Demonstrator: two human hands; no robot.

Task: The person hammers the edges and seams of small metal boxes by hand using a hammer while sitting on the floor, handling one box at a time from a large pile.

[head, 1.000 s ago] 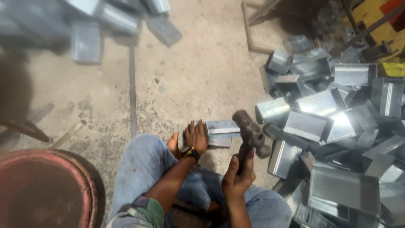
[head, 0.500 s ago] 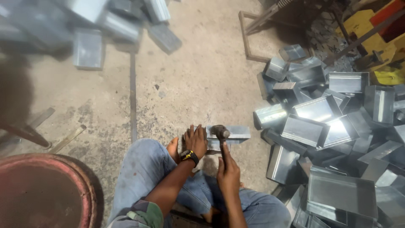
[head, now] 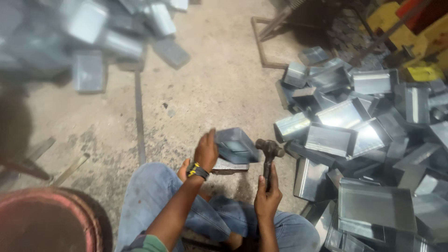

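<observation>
My left hand [head: 205,151] grips a folded sheet-metal box [head: 235,145] and tilts it up on edge over a flat metal block [head: 229,166] on the floor. A watch with a yellow and black band sits on that wrist. My right hand [head: 267,196] holds a hammer [head: 269,151] by its handle, the dark head raised just right of the box and close to its side. Both knees in blue jeans frame the spot.
A large heap of shiny sheet-metal boxes [head: 364,140] fills the right side. Another blurred pile of boxes [head: 93,32] lies at the top left. A thin metal strip [head: 138,116] runs along the concrete floor. A rusty round drum rim [head: 51,219] is at the lower left.
The hammer came down onto the box lying flat and has lifted again. My left hand has turned the box from flat up onto its edge.
</observation>
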